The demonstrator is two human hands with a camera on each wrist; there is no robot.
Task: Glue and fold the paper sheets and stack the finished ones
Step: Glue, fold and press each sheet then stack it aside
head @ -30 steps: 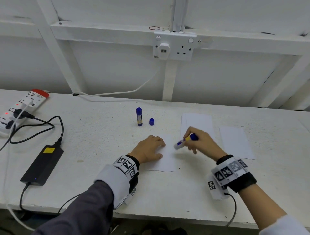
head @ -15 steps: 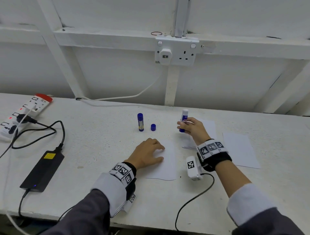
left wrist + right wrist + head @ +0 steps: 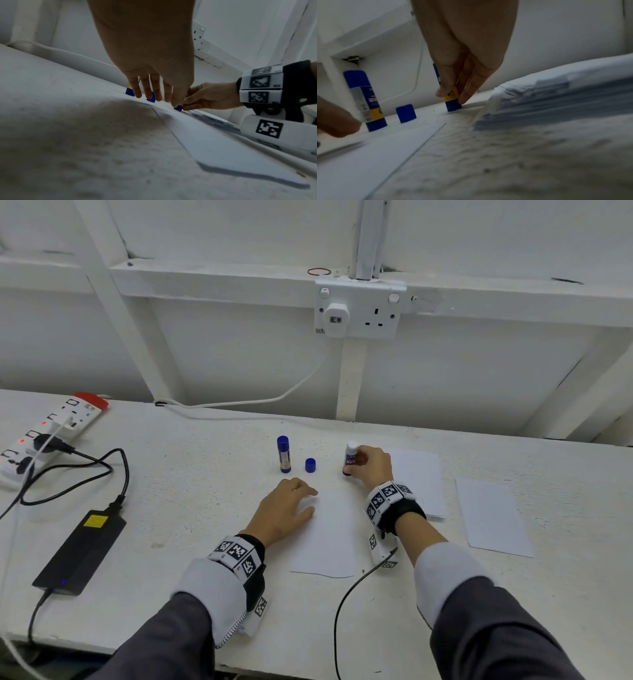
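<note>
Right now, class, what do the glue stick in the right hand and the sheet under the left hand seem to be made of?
Open glue stick: apparently smooth, slightly glossy plastic, with a blue base, a printed label and a white tip, held upright by the right hand. Sheet: thin matte white paper, lying flat with a crisp edge, under the left hand.

Head camera looks down over both hands; each wrist camera skims low along its fingers, sharing the glue sticks (image 3: 370,100) beyond.

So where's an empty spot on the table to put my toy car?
Bare table lies between the black power brick and the left hand, and right of the far-right paper sheet. It's crowded by the capped glue stick, loose cap and right hand.
</note>
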